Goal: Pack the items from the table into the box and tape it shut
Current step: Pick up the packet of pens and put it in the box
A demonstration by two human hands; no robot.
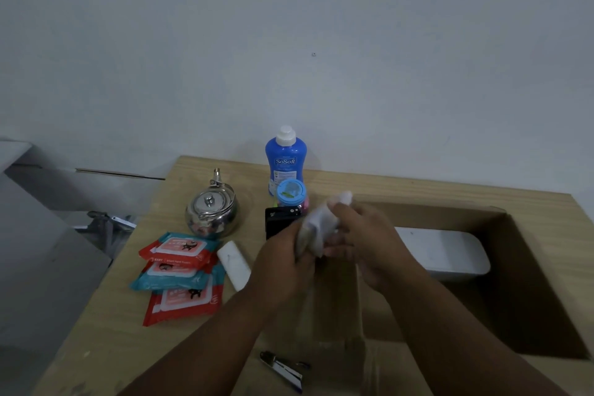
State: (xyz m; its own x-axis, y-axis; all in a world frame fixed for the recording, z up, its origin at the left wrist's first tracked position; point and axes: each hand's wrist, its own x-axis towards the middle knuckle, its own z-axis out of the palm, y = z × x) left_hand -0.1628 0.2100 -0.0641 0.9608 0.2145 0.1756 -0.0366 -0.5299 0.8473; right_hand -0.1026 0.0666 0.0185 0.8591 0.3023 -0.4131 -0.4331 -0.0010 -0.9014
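Both hands hold a white bundle of cloth or paper (321,225) above the box's left edge. My left hand (286,264) grips its lower end; my right hand (366,241) pinches its side. The open cardboard box (543,270) sits on the right, with a white container (443,254) inside. On the table stand a blue bottle (285,159), a small jar with a blue lid (292,195), a black object (279,220) and a steel kettle (212,210). Three wipe packs (180,273) and a white bar (234,264) lie to the left.
A stapler-like metal tool (283,366) lies near the table's front edge. The wooden table (106,341) stands against a white wall. Grey surfaces and metal parts (106,219) lie off the table's left side.
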